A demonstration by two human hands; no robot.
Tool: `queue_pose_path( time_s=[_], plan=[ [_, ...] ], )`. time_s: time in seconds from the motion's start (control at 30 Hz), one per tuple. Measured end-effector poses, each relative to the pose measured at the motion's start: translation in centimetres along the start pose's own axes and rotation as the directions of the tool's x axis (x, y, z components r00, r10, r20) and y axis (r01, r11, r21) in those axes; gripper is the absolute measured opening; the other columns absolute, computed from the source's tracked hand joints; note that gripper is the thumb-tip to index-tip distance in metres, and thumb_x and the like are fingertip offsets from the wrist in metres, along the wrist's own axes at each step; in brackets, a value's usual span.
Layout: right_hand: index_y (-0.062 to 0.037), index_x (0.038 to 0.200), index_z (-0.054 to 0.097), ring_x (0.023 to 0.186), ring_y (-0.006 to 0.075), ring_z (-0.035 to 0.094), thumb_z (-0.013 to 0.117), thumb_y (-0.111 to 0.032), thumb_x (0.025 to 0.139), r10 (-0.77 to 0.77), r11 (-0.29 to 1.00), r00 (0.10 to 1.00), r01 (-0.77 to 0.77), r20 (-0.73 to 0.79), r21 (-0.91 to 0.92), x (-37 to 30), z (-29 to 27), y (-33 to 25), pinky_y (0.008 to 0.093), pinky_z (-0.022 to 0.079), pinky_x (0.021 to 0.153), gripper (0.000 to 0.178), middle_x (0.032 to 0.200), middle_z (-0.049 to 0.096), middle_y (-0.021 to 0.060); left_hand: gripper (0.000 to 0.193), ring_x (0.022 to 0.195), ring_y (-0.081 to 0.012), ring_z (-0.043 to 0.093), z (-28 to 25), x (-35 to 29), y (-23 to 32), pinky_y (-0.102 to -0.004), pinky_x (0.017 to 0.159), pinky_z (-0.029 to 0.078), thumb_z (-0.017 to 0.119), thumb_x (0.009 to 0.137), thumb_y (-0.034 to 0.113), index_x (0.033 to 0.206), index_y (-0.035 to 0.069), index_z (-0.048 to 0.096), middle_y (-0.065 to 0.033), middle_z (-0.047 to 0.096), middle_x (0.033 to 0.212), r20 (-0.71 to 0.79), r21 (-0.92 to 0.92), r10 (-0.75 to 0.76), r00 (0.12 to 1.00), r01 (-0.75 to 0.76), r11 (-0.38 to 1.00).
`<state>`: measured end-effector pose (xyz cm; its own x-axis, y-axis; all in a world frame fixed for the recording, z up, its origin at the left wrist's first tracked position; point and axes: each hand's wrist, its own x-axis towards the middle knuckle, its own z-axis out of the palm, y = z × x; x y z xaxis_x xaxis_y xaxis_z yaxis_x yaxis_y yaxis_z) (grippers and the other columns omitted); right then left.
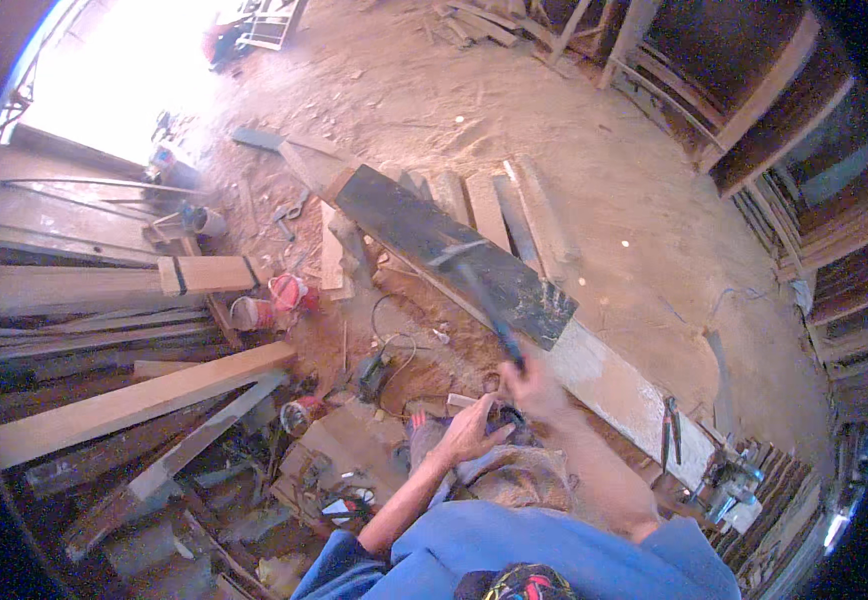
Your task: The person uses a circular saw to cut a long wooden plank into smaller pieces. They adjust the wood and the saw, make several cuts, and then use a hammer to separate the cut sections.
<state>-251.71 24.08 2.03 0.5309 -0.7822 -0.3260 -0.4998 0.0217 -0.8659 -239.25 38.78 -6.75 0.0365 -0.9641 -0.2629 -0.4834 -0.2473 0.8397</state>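
My right hand [534,385], blurred by motion, is closed round the dark handle of a hammer [489,310]. The hammer's metal head is over a dark flat board [424,235], though I cannot tell whether it touches. That board lies slantwise along a long wooden beam [624,390]. Close to my lap, my left hand [472,432] has bent fingers around something dark that I cannot make out. A small pale strip of wood [462,400] shows just beyond its fingers.
Planks [484,205] lie across behind the board. Pliers [666,435] stand near a metal clamp-like device [734,490] at the beam's near right end. Red-and-white buckets [252,313], a corded power tool [372,375] and a thick timber [144,405] are to the left.
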Motion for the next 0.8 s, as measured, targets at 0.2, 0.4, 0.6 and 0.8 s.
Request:
queue_pose_path(
  time_s=[0.2, 0.4, 0.6, 0.8],
  plan=[
    [-0.0031, 0.139, 0.057, 0.092, 0.0284, 0.067, 0.053, -0.033, 0.104, 0.076, 0.946, 0.982, -0.126, -0.173, -0.300, -3.9, -12.9, 13.3, 0.0430, 0.051, 0.083, 0.047, 0.098, 0.071, 0.0185, 0.047, 0.108, -0.0405, 0.064, -4.3, 0.2, -4.3, -0.0487, 0.091, 0.052, 0.069, 0.091, 0.037, 0.126, 0.008, 0.059, -0.0201, 0.067, 0.117, -0.117, 0.247, -0.216, 0.969, 0.239, 0.939],
    [-0.0030, 0.134, 0.062, 0.076, 0.0324, 0.067, 0.052, -0.031, 0.104, 0.224, 0.894, 0.968, -0.249, -0.110, -0.372, -1.9, -13.9, 11.1, 0.0428, 0.050, 0.074, 0.042, 0.083, 0.070, 0.0190, 0.053, 0.106, -0.0364, 0.065, -10.0, -0.5, -10.4, -0.0462, 0.090, 0.052, 0.071, 0.088, 0.042, 0.125, 0.006, 0.057, -0.0186, 0.066, 0.116, -0.148, 0.256, -0.535, 0.832, 0.554, 0.792],
    [0.0000, 0.128, 0.063, 0.104, 0.0445, 0.067, 0.053, -0.031, 0.103, 0.097, 0.922, 0.990, -0.129, -0.104, -0.366, 9.5, -8.0, 3.8, 0.0460, 0.052, 0.089, 0.042, 0.111, 0.068, 0.0289, 0.049, 0.107, -0.0354, 0.065, -15.4, 4.4, -13.6, -0.0449, 0.089, 0.052, 0.072, 0.088, 0.038, 0.124, 0.007, 0.057, -0.0183, 0.066, 0.117, -0.154, 0.238, -0.414, 0.897, 0.441, 0.866],
    [-0.0023, 0.131, 0.062, 0.117, 0.0428, 0.062, 0.052, -0.034, 0.102, 0.087, 0.941, 0.996, -0.088, -0.018, -0.327, 24.2, 1.8, -5.6, 0.0480, 0.049, 0.102, 0.044, 0.126, 0.065, 0.0252, 0.042, 0.103, -0.0356, 0.066, -23.4, 11.1, -15.2, -0.0443, 0.088, 0.053, 0.072, 0.089, 0.035, 0.119, 0.008, 0.061, -0.0187, 0.067, 0.112, -0.143, 0.148, -0.344, 0.928, 0.364, 0.920]
  ],
)
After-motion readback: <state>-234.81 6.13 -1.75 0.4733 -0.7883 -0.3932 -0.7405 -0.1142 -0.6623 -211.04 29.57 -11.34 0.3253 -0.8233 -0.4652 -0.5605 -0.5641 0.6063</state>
